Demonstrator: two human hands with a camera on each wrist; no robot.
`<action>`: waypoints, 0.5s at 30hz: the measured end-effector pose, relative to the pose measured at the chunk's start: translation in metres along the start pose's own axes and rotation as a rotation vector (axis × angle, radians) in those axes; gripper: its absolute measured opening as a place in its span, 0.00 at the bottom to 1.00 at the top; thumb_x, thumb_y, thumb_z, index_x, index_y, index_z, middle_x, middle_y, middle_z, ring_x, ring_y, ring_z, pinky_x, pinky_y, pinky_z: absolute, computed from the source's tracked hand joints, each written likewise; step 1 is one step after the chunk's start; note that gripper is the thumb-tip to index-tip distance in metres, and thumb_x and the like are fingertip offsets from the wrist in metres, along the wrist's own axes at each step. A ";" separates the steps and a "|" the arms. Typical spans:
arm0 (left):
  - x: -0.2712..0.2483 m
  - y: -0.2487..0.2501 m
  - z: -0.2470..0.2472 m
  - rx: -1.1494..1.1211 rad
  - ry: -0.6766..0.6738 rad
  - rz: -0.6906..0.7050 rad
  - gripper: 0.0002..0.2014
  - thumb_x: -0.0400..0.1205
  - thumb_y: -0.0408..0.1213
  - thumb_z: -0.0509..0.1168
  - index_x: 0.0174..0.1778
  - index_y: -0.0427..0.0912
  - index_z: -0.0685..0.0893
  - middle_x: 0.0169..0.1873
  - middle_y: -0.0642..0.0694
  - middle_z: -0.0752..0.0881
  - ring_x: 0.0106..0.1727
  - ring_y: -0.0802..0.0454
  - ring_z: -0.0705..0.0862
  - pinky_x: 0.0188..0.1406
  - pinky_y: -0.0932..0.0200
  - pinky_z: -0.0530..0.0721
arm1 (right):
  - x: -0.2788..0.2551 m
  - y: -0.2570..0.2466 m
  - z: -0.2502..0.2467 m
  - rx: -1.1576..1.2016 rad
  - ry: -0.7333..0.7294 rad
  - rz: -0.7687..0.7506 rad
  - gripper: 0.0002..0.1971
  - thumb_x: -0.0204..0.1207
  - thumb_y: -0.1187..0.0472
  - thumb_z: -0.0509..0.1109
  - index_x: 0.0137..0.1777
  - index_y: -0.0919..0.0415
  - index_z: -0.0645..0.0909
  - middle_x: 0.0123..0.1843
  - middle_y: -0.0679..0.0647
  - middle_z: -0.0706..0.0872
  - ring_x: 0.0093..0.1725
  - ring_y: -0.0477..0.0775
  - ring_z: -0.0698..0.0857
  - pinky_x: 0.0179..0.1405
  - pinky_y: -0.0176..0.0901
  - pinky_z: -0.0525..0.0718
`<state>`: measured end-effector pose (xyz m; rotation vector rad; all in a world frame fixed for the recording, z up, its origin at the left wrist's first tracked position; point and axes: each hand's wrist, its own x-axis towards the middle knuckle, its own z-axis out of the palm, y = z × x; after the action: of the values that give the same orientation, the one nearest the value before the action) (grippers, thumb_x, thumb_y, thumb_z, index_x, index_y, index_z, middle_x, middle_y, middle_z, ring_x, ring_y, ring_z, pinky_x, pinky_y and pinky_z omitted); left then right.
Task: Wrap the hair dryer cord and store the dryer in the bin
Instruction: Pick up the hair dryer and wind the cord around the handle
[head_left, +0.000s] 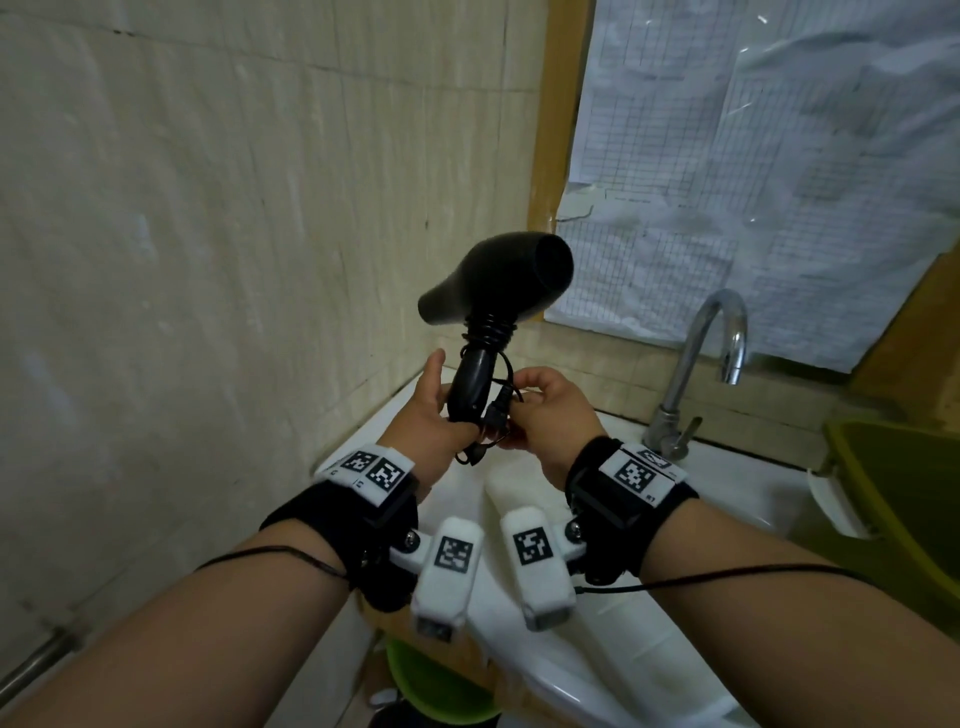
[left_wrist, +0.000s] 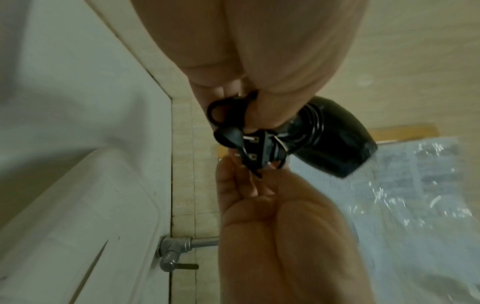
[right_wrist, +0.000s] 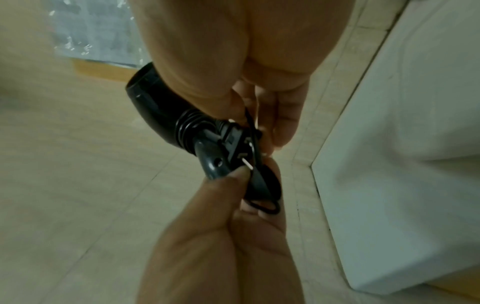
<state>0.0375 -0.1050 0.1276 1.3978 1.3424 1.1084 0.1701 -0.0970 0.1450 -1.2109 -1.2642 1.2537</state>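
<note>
I hold a black hair dryer (head_left: 498, 275) upright above the sink, its nozzle pointing left. My left hand (head_left: 441, 400) grips the handle (head_left: 467, 384), thumb up along its side. Several turns of black cord (head_left: 488, 332) are wound tight round the top of the handle. My right hand (head_left: 540, 405) pinches the loose end of the cord just beside the plug (head_left: 496, 415), which lies against the handle. The right wrist view shows the plug (right_wrist: 233, 144) with its metal pins, the coils (right_wrist: 187, 127) and my left hand's thumb (right_wrist: 233, 176) on the handle. A green bin (head_left: 893, 499) stands at the right.
A white sink (head_left: 675, 649) lies under my hands, with a chrome tap (head_left: 717, 332) behind it to the right. A tiled wall fills the left. A paper-covered window is behind. A green bucket (head_left: 436, 686) sits on the floor below the sink.
</note>
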 end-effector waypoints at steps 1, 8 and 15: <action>-0.001 -0.001 -0.001 -0.010 -0.008 0.001 0.47 0.73 0.24 0.65 0.81 0.61 0.48 0.67 0.55 0.79 0.57 0.49 0.84 0.63 0.43 0.82 | 0.000 0.000 -0.001 0.026 -0.025 0.015 0.12 0.76 0.76 0.60 0.45 0.58 0.73 0.33 0.57 0.84 0.29 0.56 0.84 0.30 0.42 0.83; -0.001 0.008 -0.007 0.046 -0.020 0.074 0.44 0.71 0.24 0.65 0.78 0.63 0.58 0.66 0.52 0.77 0.54 0.43 0.87 0.60 0.40 0.84 | -0.001 -0.001 0.000 0.092 -0.078 0.005 0.17 0.74 0.82 0.56 0.41 0.57 0.72 0.34 0.58 0.84 0.29 0.56 0.84 0.30 0.42 0.85; -0.002 -0.001 -0.002 -0.143 0.025 0.029 0.46 0.71 0.19 0.61 0.79 0.62 0.55 0.64 0.50 0.80 0.46 0.45 0.83 0.43 0.50 0.80 | -0.001 -0.003 0.000 -0.165 -0.032 0.075 0.11 0.76 0.74 0.61 0.41 0.57 0.71 0.36 0.60 0.83 0.31 0.58 0.85 0.32 0.47 0.86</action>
<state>0.0349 -0.1072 0.1272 1.3068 1.2382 1.2199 0.1697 -0.0978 0.1479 -1.3720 -1.3786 1.2458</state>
